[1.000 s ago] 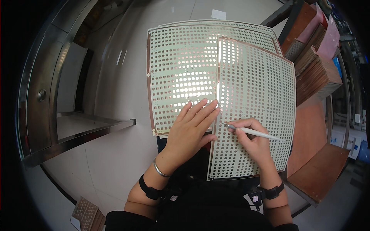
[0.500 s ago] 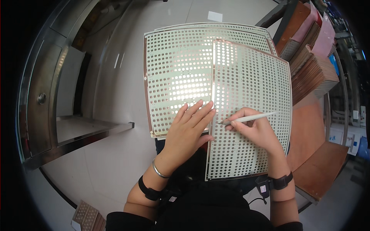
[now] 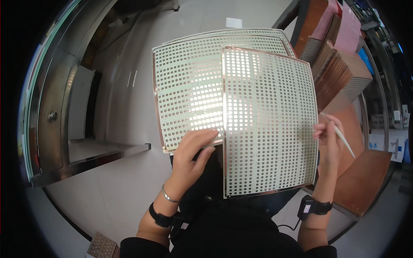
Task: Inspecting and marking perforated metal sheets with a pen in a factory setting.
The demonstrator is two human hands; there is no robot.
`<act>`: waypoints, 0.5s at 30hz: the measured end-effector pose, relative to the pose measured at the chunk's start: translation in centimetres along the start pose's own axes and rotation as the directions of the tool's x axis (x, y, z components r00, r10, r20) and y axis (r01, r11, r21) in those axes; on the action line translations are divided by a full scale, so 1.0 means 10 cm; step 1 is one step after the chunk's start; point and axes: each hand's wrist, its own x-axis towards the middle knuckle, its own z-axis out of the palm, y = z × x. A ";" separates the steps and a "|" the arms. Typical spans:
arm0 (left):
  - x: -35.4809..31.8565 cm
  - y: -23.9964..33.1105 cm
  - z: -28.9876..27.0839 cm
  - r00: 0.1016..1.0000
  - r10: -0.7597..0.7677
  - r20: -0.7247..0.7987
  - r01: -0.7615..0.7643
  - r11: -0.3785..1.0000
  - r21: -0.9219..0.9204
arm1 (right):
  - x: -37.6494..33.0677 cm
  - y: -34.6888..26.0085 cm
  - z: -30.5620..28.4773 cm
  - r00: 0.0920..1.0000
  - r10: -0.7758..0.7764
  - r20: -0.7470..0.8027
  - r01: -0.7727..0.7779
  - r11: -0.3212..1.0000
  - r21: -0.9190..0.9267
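A pale green circuit board panel with rows of shiny metal pads and a copper-coloured border lies over my lap. Beneath and to its left is a small stack of similar panels. My left hand is over the near edge of that stack, fingers curved, thumb apart, holding nothing; whether it touches the panel I cannot tell. At the right edge of the top panel is my right hand, its fingertips on or by the edge. A slim white pen-like tool is held in it, slanting down to the right.
Upper right holds a leaning stack of brown-edged panels with pink sheets. Below it sits a reddish-brown board. A metal cabinet frame stands on the left, and a patterned brown stack at lower left.
My right hand has moved from the middle of the top panel to its right edge, the tool swinging downward. My left hand has drawn back and curled; the panels have shifted slightly left in view.
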 end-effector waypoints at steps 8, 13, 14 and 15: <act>-0.44 0.11 0.09 0.639 -0.575 0.511 0.726 0.671 -0.151 | -0.20 0.43 -0.39 0.950 0.049 -0.308 -0.157 0.928 -0.338; -0.49 0.02 0.32 0.586 -0.504 0.635 0.791 0.185 -0.583 | 0.03 0.65 -0.40 0.914 0.255 -0.317 -0.302 0.948 -0.106; -0.50 -0.01 0.35 0.594 -0.502 0.628 0.785 0.192 -0.589 | 0.04 0.62 -0.36 0.917 0.246 -0.313 -0.291 0.951 -0.107; -0.50 -0.01 0.39 0.613 -0.505 0.608 0.761 0.169 -0.627 | 0.02 0.58 -0.32 0.912 0.173 -0.371 -0.249 0.954 -0.168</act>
